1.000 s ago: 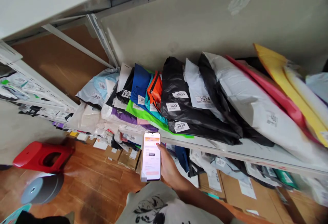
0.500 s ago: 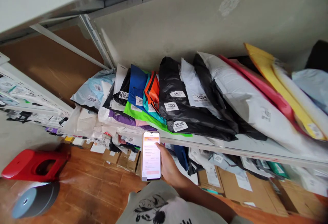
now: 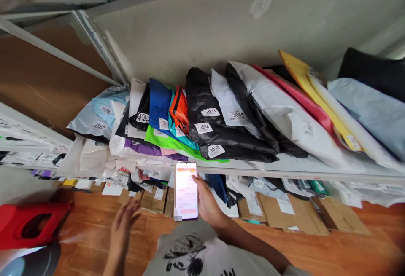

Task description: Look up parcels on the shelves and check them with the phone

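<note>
My right hand (image 3: 207, 198) grips a smartphone (image 3: 186, 191) upright in front of my body, thumb at the lit screen's edge. Its text is too small to read. To the left, my left hand (image 3: 124, 219) hovers over the floor with fingers extended and nothing in it. Above both hands, a row of plastic mailer bags leans on the shelf (image 3: 294, 170): a black mailer bag (image 3: 218, 99) labelled 3032, a white mailer bag (image 3: 229, 103) labelled 3034, a blue mailer bag (image 3: 158, 99) and a light blue mailer bag (image 3: 90, 118) labelled 3028.
Below the shelf, more bags and cardboard boxes (image 3: 292, 213) rest near the wooden floor (image 3: 85, 234). A red plastic stool (image 3: 60, 213) stands at left beside a grey round object (image 3: 34, 261). Metal shelf framing (image 3: 98, 46) rises at upper left.
My left hand has come into view at lower left. The shelf and bags have shifted left in view as the camera turned. My right hand still holds the phone.
</note>
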`<action>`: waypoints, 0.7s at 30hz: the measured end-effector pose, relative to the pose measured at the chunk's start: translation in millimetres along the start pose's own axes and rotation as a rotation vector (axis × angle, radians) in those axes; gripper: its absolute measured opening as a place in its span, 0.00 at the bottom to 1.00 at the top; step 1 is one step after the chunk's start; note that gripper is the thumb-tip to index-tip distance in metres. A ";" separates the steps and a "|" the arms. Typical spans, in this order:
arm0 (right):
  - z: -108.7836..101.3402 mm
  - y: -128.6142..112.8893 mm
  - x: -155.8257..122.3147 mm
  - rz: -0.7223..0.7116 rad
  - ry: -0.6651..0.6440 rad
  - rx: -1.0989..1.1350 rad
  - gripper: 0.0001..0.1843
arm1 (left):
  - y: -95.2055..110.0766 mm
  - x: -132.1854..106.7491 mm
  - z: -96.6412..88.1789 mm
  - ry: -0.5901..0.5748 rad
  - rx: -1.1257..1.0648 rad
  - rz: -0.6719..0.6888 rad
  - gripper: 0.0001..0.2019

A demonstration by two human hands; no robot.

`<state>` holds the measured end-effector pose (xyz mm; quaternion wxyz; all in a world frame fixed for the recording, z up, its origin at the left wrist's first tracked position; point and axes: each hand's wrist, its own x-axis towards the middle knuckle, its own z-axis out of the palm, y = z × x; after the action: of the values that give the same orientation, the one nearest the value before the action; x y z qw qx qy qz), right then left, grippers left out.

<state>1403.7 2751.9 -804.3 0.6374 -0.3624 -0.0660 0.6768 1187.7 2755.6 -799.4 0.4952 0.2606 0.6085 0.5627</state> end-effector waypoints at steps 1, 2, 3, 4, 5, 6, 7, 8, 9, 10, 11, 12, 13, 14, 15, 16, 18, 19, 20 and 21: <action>-1.0 1.0 -1.0 -0.006 0.008 0.000 0.22 | -0.5 2.7 11.2 -0.161 0.070 -0.016 0.25; -2.1 1.7 -2.2 -0.013 0.017 -0.002 0.22 | 0.1 4.9 25.4 -0.351 0.154 -0.008 0.29; -3.3 2.3 -3.7 -0.024 0.028 -0.006 0.21 | 1.9 6.8 41.7 -0.543 0.244 0.028 0.31; -4.6 2.5 -5.3 -0.040 0.039 -0.012 0.21 | 4.4 8.4 59.0 -0.713 0.329 0.085 0.32; -6.1 2.6 -7.0 -0.063 0.052 -0.018 0.21 | 7.3 9.7 76.2 -0.842 0.398 0.150 0.31; -7.8 2.5 -8.6 -0.092 0.066 -0.025 0.22 | 10.0 10.9 92.1 -0.926 0.443 0.197 0.29; -10.0 2.5 -10.1 -0.126 0.081 -0.032 0.23 | 11.7 12.1 106.1 -0.991 0.474 0.219 0.28; -12.4 2.6 -11.6 -0.163 0.098 -0.037 0.24 | 12.3 13.4 117.8 -1.040 0.490 0.222 0.28; -15.2 3.1 -13.0 -0.201 0.116 -0.042 0.25 | 11.6 14.8 127.2 -1.074 0.498 0.214 0.29; -18.2 4.1 -14.5 -0.241 0.135 -0.047 0.26 | 9.8 16.2 134.4 -1.099 0.506 0.205 0.29; -21.2 5.6 -16.2 -0.280 0.157 -0.049 0.27 | 7.2 17.6 140.0 -1.114 0.520 0.199 0.29; -24.1 7.9 -18.0 -0.318 0.180 -0.049 0.27 | 4.2 18.7 144.2 -1.127 0.539 0.199 0.28; -26.8 10.8 -20.2 -0.354 0.205 -0.050 0.27 | 1.1 19.5 147.6 -1.145 0.558 0.200 0.28; -29.1 14.4 -22.6 -0.389 0.235 -0.051 0.27 | -1.8 20.0 150.2 -1.173 0.568 0.199 0.28; -30.8 18.6 -25.2 -0.421 0.268 -0.049 0.27 | -4.5 20.2 152.4 -1.214 0.565 0.191 0.27; -32.1 23.2 -28.0 -0.448 0.303 -0.045 0.27 | -7.1 20.2 154.2 -1.266 0.552 0.175 0.27; -33.4 33.4 -33.8 -0.494 0.377 -0.024 0.27 | -13.1 20.0 156.9 -1.372 0.526 0.139 0.26; -33.8 38.6 -36.7 -0.514 0.414 -0.006 0.28 | -16.9 19.7 157.9 -1.416 0.526 0.125 0.26; -34.0 43.7 -39.6 -0.532 0.450 0.016 0.29 | -21.2 19.3 158.7 -1.448 0.537 0.118 0.25; -34.4 48.7 -42.6 -0.548 0.485 0.038 0.29 | -26.0 18.5 159.1 -1.472 0.553 0.112 0.24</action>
<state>1380.6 2691.6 -838.9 0.7987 -0.4693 0.0049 0.3766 1329.6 2833.7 -810.0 0.6588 0.7101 0.2282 0.0979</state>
